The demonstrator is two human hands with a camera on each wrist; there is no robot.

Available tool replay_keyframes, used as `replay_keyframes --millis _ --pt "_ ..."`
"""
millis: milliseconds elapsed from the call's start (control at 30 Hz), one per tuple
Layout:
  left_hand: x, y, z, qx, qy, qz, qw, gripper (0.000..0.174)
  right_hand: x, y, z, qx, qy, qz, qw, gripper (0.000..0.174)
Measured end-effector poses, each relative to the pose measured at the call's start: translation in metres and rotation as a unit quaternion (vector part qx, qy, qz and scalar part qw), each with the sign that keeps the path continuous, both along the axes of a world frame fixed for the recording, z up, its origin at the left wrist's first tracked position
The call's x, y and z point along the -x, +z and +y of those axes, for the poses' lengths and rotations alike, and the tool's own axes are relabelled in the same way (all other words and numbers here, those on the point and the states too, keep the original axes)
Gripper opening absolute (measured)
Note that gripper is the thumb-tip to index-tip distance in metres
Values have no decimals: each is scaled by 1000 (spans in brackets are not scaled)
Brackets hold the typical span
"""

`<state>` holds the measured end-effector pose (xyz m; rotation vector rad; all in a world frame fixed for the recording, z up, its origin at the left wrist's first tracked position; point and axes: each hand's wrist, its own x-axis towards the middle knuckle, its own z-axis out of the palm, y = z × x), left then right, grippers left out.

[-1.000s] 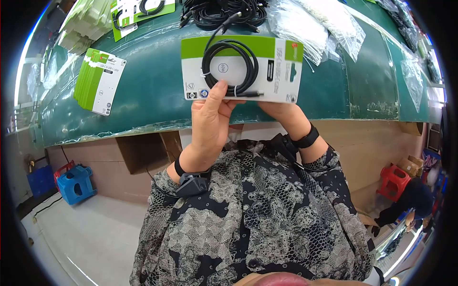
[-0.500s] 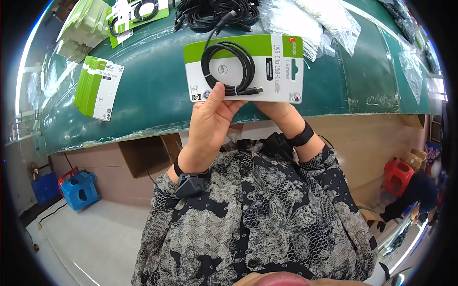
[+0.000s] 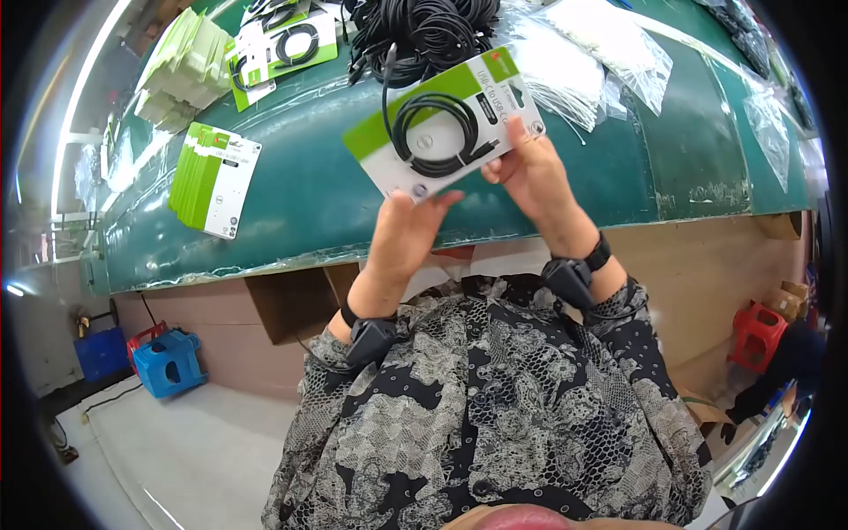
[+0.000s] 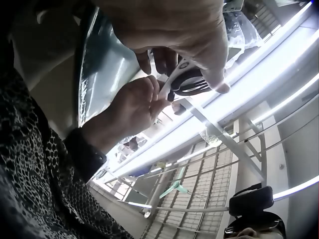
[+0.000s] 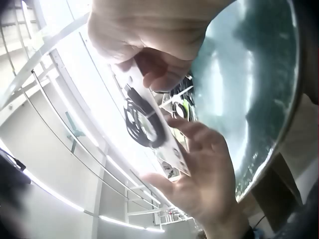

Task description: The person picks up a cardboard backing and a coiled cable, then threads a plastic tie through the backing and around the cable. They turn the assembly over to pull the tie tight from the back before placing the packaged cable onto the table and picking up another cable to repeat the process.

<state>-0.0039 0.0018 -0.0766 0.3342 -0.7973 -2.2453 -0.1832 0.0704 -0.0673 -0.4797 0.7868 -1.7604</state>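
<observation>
Green-and-white card point(image 3: 426, 141), head view: held tilted above the green table point(image 3: 300, 181), coiled black cable point(image 3: 439, 167) lying on its front. Its upper right corner is pinched by the right hand point(image 3: 541, 177), thumb in front; its lower left edge is met by the left hand point(image 3: 405, 234). One cable end pokes up past the green edge, near the black cable pile point(image 3: 424, 35).

Left wrist view: the card's far end is gripped by the right hand. The left thumb is stretched out, fingers at the card's back.

Right wrist view: the left hand is seen open, thumb spread clear of the front, card edge by the palm. Little is clamped there, apparently.

Risks, as judged: card swung or dropped if the corner pinch slips; card creased by cable weight on one corner; loose end snagged on the pile if carried too close.
</observation>
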Motion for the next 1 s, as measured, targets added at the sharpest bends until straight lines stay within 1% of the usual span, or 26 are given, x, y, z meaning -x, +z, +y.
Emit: replay_keyframes --millis 33,67,167,200,300,333,433,467,500,533,567,600,633,700,733,800,833,867,933,967,1000 --pt "-6 1 -4 -5 -46 31 998 62 9 3 -1 -6 8 13 1000 34" --pt "-9 9 -8 -5 -49 29 998 62 15 6 1 -6 5 10 1000 34" --pt "-16 35 -23 62 -112 -106 986 80 29 18 5 -56 116 99 987 31" --pt "-20 33 -29 59 -113 -111 986 80 31 19 4 -58 116 94 987 31" --pt "-27 26 -44 177 -260 -146 938 69 37 16 -3 -53 275 134 951 31" --pt "-25 26 -44 174 -264 -149 937 69 40 15 -7 -54 273 129 952 31" --pt "-12 26 -34 95 -270 -286 914 53 43 11 -15 -127 293 240 917 29" --pt "-10 21 -29 92 -273 -288 913 53 38 8 -14 -130 292 236 918 29" --pt "-7 15 -25 65 -238 -289 925 47 33 4 -14 -122 162 330 922 27" --pt "-4 8 -21 40 -201 -289 935 41 29 2 -15 -110 29 418 901 27" --pt "-1 2 -18 15 -162 -288 944 35 26 0 -15 -94 -104 495 857 27" --pt "1 -2 -17 15 -160 -288 944 35 23 2 -12 -93 -103 495 857 27" --pt "3 -7 -17 8 -113 -267 957 33 16 5 -7 -57 -129 568 811 28" --pt "6 -14 -12 -7 -18 -222 975 29 1 11 8 16 -176 695 697 33" --pt "9 -13 -6 -10 -16 -222 975 29 -13 11 14 16 -173 695 698 33" --pt "22 -7 3 21 46 -230 972 27 -39 7 16 18 -115 727 677 41" --pt "25 -6 5 36 78 -234 968 26 -38 4 16 18 -115 728 676 41" --pt "24 -6 4 36 79 -234 968 26 -36 1 15 4 -115 713 692 40" --pt "14 -6 0 24 -3 -209 978 25 -36 -5 14 -25 -115 677 727 39" --pt "9 -6 -3 18 -46 -195 980 25 -35 -6 14 -25 -115 674 729 39" --pt "7 -5 -5 19 -48 -196 979 25 -33 -6 14 -4 -128 691 711 37"
